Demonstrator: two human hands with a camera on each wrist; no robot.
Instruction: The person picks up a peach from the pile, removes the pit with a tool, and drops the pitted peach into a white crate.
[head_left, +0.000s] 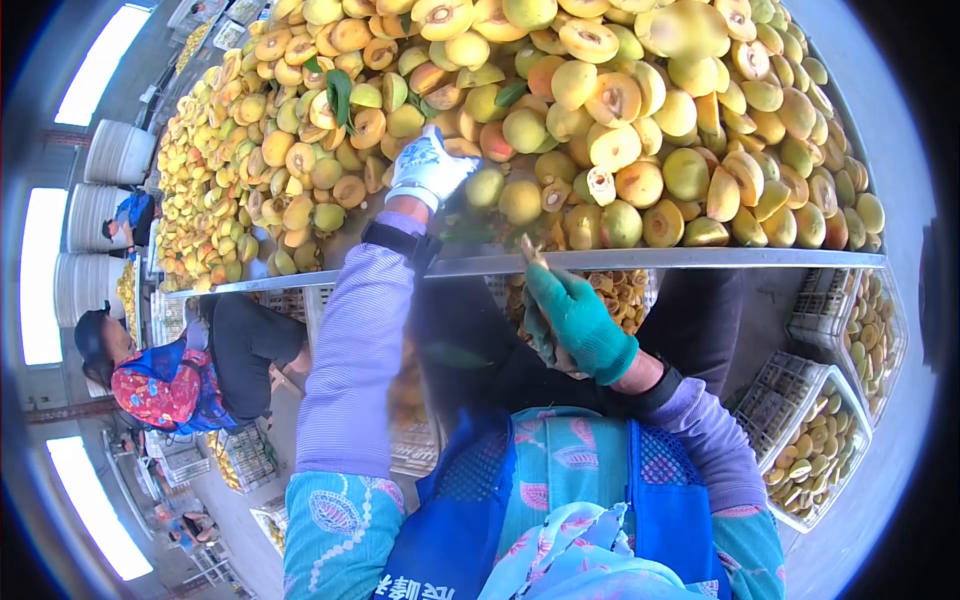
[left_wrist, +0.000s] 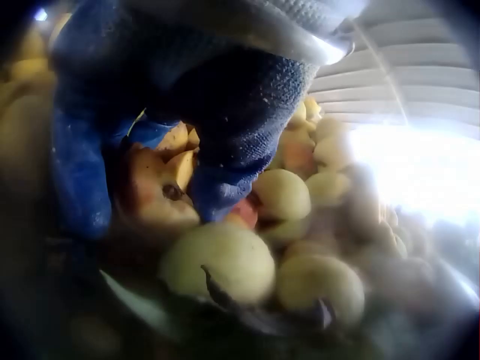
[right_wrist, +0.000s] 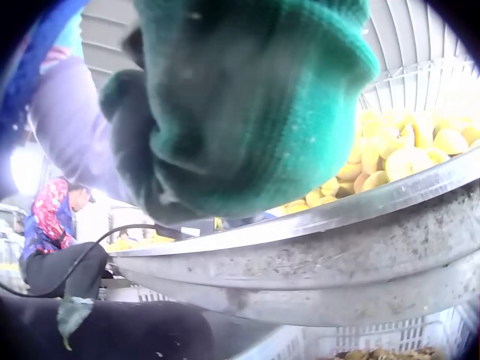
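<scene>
My left hand, in a white and blue glove, reaches into the heap of yellow peaches, many of them halved with pits showing. In the left wrist view, its blue-coated fingers and thumb lie on either side of a reddish-yellow peach. My right hand, in a green glove with greyed fingers, is curled just over the table's near edge. A small tan pointed thing sticks out at its fingertips; I cannot tell what it is. The right wrist view shows mostly the back of the green glove.
A metal rim edges the table. Below it stands a crate of brownish pieces. Crates of peach halves stand at right. Another person sits at left near stacked white tubs. Green leaves lie among the fruit.
</scene>
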